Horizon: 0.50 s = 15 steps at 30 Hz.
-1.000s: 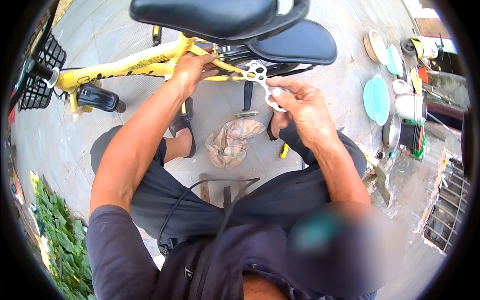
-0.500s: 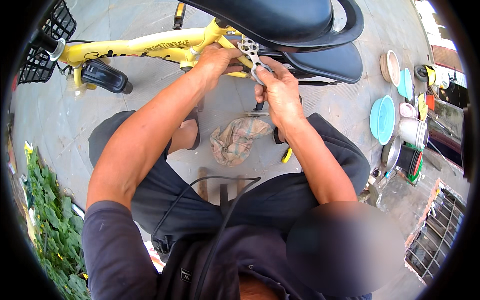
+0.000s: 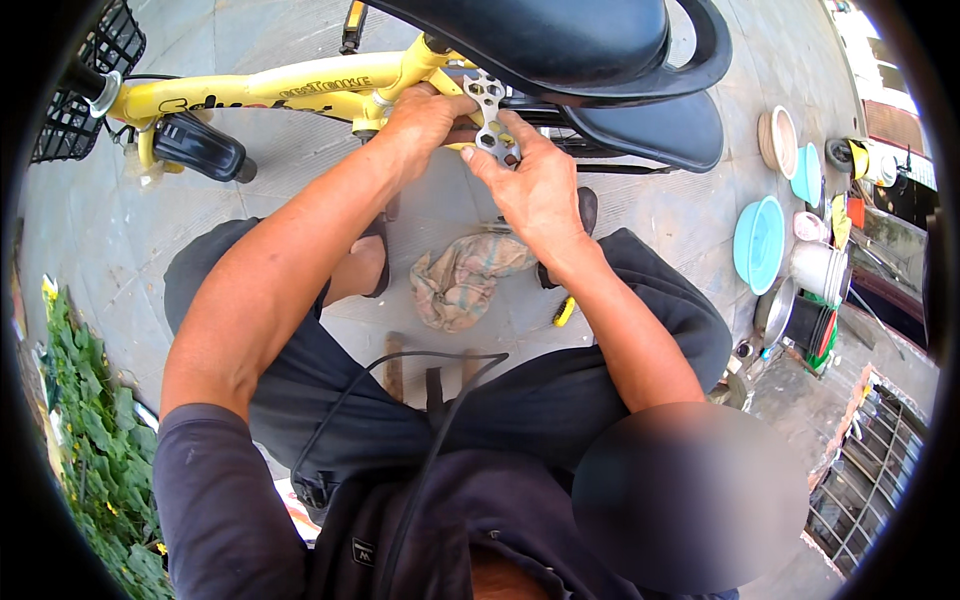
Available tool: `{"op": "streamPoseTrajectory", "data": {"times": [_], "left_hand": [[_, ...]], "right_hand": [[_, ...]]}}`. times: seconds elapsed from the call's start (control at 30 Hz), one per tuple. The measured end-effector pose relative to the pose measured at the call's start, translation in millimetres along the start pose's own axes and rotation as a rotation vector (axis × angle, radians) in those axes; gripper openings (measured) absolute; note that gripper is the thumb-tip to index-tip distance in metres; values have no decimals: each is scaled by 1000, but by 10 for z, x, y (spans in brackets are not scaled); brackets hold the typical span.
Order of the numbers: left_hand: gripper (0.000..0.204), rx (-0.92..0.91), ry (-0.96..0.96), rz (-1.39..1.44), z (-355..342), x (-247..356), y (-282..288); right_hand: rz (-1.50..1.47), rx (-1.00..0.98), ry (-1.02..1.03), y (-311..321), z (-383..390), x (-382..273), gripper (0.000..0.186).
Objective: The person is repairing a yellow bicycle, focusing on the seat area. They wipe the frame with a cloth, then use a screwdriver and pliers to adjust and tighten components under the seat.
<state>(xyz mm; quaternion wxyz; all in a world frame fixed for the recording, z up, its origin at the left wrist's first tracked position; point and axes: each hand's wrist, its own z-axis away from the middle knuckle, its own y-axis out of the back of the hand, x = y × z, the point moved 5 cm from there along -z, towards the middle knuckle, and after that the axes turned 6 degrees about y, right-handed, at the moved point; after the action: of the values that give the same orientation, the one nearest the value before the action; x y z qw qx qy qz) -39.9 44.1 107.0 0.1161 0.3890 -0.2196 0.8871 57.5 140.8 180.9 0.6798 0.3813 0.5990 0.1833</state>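
A yellow bicycle [image 3: 300, 84] with a black saddle [image 3: 570, 45] stands across the far side. My right hand [image 3: 540, 190] is closed on the lower end of a flat silver multi-hole spanner [image 3: 487, 92], thumb at its near edge. The spanner's upper end lies against the frame just below the saddle. Close to its left, my left hand [image 3: 420, 125] is closed round the yellow tubing near the seat tube, some fingers hidden behind it. Whether the spanner sits on a nut cannot be made out.
A crumpled rag [image 3: 462, 285] lies on the paving between my feet, with a small yellow-and-black object [image 3: 565, 312] beside it. Blue basins [image 3: 760, 245], buckets [image 3: 815, 268] and a pan [image 3: 776, 312] stand at the right. Leafy plants [image 3: 100, 440] grow at the left.
My right hand has turned and shifted slightly left on the spanner, its thumb now lower along the edge. The spanner stands less tilted. My left hand stays at the frame.
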Motion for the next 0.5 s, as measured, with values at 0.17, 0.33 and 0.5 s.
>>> {"op": "streamPoseTrajectory", "data": {"times": [0.17,0.33,0.5], "left_hand": [[36,-25,-9,8,-37,-18,-7],[34,5,-24,-45,-8,6,-25],[35,5,-46,-29,4,7,8]], "right_hand": [[273,22,131,36,-10,-25,46],[-172,19,-137,192,-143,93,45],[-383,-16,-358,186,-145,6,47]]}}
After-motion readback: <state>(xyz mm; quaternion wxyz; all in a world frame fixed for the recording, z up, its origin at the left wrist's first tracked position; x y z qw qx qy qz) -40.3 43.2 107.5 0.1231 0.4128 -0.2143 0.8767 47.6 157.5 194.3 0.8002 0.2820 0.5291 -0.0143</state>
